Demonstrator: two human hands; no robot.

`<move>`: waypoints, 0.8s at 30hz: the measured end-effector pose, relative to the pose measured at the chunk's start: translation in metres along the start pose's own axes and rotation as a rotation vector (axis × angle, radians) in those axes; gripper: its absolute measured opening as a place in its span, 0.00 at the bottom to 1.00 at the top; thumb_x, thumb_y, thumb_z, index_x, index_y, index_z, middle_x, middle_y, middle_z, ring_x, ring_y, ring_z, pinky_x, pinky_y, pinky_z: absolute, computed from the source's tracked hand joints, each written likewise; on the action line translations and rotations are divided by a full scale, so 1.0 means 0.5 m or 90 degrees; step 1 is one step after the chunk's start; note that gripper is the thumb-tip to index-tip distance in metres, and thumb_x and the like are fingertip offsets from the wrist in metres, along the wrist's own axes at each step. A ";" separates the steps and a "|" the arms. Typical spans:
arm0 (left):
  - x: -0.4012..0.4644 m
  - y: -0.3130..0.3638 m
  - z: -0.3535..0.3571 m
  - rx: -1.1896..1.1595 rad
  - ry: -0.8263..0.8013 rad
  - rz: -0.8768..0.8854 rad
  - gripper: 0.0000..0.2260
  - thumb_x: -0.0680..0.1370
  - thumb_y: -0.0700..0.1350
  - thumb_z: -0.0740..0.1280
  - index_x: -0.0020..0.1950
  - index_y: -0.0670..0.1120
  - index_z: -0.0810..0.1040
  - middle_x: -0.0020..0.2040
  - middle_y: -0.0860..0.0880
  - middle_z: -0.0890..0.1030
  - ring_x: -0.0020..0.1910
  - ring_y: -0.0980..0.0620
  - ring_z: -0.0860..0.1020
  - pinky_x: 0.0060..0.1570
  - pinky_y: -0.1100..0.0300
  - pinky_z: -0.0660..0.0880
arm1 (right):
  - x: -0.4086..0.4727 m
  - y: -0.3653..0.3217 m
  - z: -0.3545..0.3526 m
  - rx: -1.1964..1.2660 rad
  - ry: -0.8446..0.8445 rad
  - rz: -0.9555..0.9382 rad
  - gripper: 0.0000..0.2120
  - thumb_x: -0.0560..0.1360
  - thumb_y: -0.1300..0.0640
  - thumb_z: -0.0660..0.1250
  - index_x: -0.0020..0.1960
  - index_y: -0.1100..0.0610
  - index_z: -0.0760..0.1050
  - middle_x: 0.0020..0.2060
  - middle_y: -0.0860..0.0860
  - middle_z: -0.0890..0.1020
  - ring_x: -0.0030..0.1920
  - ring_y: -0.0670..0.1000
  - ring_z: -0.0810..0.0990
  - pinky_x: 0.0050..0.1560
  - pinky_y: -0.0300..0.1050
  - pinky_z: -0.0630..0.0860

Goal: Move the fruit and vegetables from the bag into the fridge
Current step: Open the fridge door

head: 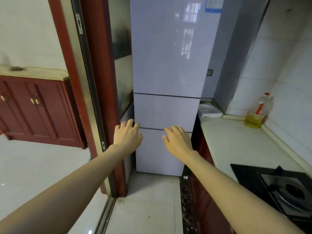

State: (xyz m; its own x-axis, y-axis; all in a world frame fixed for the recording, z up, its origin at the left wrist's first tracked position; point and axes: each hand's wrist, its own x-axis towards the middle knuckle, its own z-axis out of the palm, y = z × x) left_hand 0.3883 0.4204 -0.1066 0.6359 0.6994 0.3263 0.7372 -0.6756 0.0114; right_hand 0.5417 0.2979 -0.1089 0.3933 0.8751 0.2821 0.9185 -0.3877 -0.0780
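With your left hand [128, 135] and right hand [177, 139] both empty, fingers loosely spread, at the closed fridge [168, 65], nothing appears loaded; no bag is visible.

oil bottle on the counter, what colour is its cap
Red. The oil bottle has a red cap and red handle, seen in the head view.
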 end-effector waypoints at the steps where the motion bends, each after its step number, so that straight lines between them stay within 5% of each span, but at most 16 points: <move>1: 0.043 -0.010 0.005 0.000 0.006 0.004 0.21 0.79 0.52 0.56 0.72 0.48 0.63 0.71 0.45 0.66 0.67 0.43 0.67 0.62 0.48 0.66 | 0.047 0.006 0.000 -0.007 0.007 0.004 0.19 0.81 0.50 0.53 0.68 0.57 0.67 0.65 0.55 0.72 0.66 0.57 0.67 0.62 0.52 0.66; 13: 0.387 -0.090 0.116 0.021 -0.002 0.016 0.22 0.80 0.53 0.56 0.73 0.48 0.61 0.72 0.46 0.64 0.71 0.44 0.62 0.66 0.48 0.63 | 0.434 0.059 0.111 -0.012 0.030 0.001 0.20 0.81 0.50 0.54 0.69 0.57 0.67 0.64 0.55 0.72 0.67 0.57 0.64 0.62 0.53 0.65; 24: 0.682 -0.129 0.153 0.051 0.066 -0.056 0.19 0.79 0.51 0.56 0.70 0.49 0.66 0.68 0.47 0.68 0.67 0.44 0.65 0.63 0.49 0.63 | 0.814 0.148 0.158 -0.021 0.126 -0.148 0.19 0.80 0.52 0.54 0.67 0.59 0.69 0.67 0.57 0.69 0.72 0.58 0.58 0.67 0.55 0.59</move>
State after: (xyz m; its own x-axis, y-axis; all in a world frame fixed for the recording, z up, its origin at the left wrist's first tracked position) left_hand 0.5751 0.7202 -0.0684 0.5444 0.7242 0.4232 0.8071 -0.5896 -0.0293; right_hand 0.7730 0.6480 -0.0754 0.1546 0.8691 0.4698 0.9797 -0.1963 0.0407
